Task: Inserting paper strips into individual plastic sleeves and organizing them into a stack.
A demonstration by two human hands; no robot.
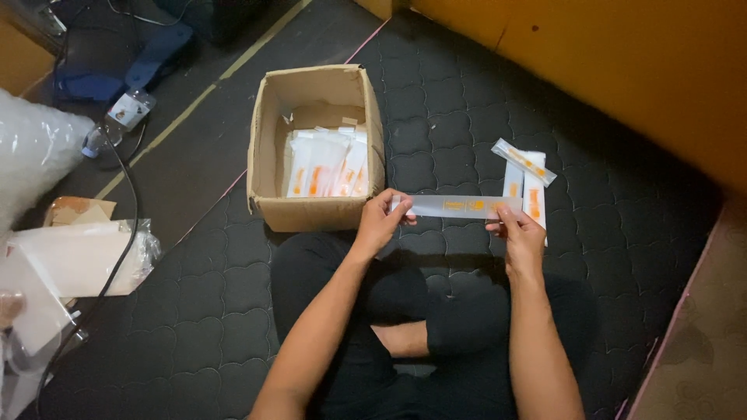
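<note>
Risk, judged: long clear sleeve point(459, 206) thin and limp; could sag, crease or slip, being pinched only at its ends.

Left hand point(380, 224) closed on left end, fingertips only. Right hand point(520, 235) closed on right end.

Sleeve spans horizontally between both hands, above lap, just before cardboard box point(315, 148); small pile of packets point(525, 183) lies beyond right hand.

A long clear orange-printed sleeve point(459, 206) held level above the lap.
</note>
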